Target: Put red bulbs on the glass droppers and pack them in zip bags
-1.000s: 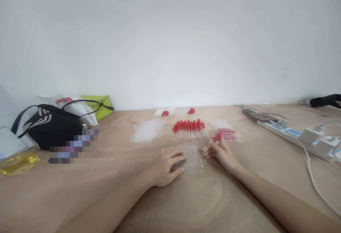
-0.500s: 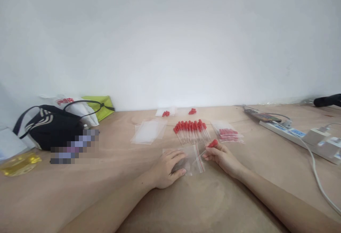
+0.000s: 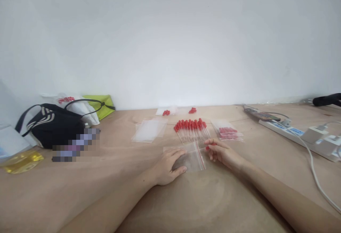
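My left hand (image 3: 172,165) lies over a clear zip bag (image 3: 190,160), thumb and fingers apart, resting on its left part against the table. The bag's red-striped mouth faces right. At that mouth my right hand (image 3: 220,153) pinches a dropper by its red rubber bulb (image 3: 207,148). The thin clear tube of this dropper points left into or over the bag mouth; I cannot tell which. Just beyond the bag, several red-bulbed droppers (image 3: 190,125) lie fanned side by side. Filled bags with red bulbs (image 3: 228,132) are stacked to their right.
Flat clear bags (image 3: 148,131) are stacked left of the droppers. Two small groups of red bulbs (image 3: 166,112) lie near the wall. A power strip (image 3: 285,130) with chargers, a phone (image 3: 262,115) and a white cable (image 3: 311,162) occupy the right; a black bag (image 3: 54,126) stands left.
My right hand has lowered and turned its dropper so the tube lies flatter, pointing left at the bag mouth. My left hand stays on the bag.
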{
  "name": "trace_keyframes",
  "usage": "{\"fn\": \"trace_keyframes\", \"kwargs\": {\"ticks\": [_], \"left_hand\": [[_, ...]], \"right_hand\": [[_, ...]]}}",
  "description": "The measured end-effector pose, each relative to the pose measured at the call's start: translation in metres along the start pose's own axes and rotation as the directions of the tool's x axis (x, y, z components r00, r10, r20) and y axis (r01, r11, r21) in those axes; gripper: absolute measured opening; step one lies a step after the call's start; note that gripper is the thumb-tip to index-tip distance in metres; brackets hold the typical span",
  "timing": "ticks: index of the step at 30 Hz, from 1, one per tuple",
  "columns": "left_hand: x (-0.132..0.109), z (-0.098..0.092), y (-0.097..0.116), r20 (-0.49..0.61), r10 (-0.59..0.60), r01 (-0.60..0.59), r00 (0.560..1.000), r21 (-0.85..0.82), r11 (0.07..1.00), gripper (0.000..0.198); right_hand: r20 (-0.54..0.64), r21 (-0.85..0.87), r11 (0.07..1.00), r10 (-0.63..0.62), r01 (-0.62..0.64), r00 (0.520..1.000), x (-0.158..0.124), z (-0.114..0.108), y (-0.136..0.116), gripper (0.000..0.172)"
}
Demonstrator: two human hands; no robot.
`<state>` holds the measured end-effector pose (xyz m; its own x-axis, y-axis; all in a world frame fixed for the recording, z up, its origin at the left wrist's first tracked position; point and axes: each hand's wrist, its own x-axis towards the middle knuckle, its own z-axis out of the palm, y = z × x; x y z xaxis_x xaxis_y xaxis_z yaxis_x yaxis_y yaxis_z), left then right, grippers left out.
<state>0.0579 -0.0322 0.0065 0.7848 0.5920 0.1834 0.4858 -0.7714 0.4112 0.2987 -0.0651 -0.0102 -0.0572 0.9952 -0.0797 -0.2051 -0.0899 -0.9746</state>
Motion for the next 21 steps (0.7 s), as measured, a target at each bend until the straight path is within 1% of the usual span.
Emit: {"fn": "trace_keyframes", "kwargs": {"ticks": [2,6,8,10,12,14,17,19,21], "left_hand": [[0.0,0.0,0.0,-0.002,0.0,0.0,1.0,-0.012,1.0,0.044],[0.001,0.001,0.0,-0.009,-0.005,0.004,1.0,-0.033,0.999,0.045],[0.002,0.002,0.0,-0.014,-0.005,0.004,1.0,-0.035,0.999,0.045],[0.003,0.003,0.0,-0.011,-0.003,0.002,1.0,-0.04,0.999,0.044],[0.003,0.003,0.0,-0.009,-0.004,0.004,1.0,-0.051,0.999,0.044],[0.003,0.004,0.001,-0.009,-0.004,0.004,1.0,-0.06,0.998,0.043],[0.004,0.004,0.001,-0.013,-0.007,0.006,1.0,-0.066,0.998,0.042],[0.003,0.001,0.0,-0.012,-0.012,0.011,1.0,-0.077,0.997,0.042],[0.001,-0.004,-0.003,-0.011,-0.004,0.003,1.0,-0.089,0.996,0.042]], "right_hand": [[0.037,-0.053,0.999,-0.007,0.009,0.999,-0.002,-0.001,-0.003,0.031],[0.13,-0.234,0.964,-0.098,0.127,0.987,-0.006,0.002,-0.009,0.026],[0.183,-0.279,0.946,-0.115,0.163,0.976,-0.006,0.005,-0.009,0.028],[0.209,-0.302,0.939,-0.105,0.167,0.972,-0.006,0.008,-0.006,0.031],[0.226,-0.302,0.941,-0.086,0.154,0.97,-0.004,0.011,-0.003,0.034],[0.254,-0.261,0.954,-0.078,0.146,0.964,-0.003,0.014,-0.001,0.033],[0.298,-0.171,0.97,-0.113,0.17,0.948,-0.002,0.017,0.002,0.03],[0.303,-0.16,0.968,-0.137,0.192,0.943,-0.001,0.018,0.003,0.027],[0.283,-0.188,0.963,-0.138,0.196,0.949,0.002,0.015,0.004,0.025]]}}
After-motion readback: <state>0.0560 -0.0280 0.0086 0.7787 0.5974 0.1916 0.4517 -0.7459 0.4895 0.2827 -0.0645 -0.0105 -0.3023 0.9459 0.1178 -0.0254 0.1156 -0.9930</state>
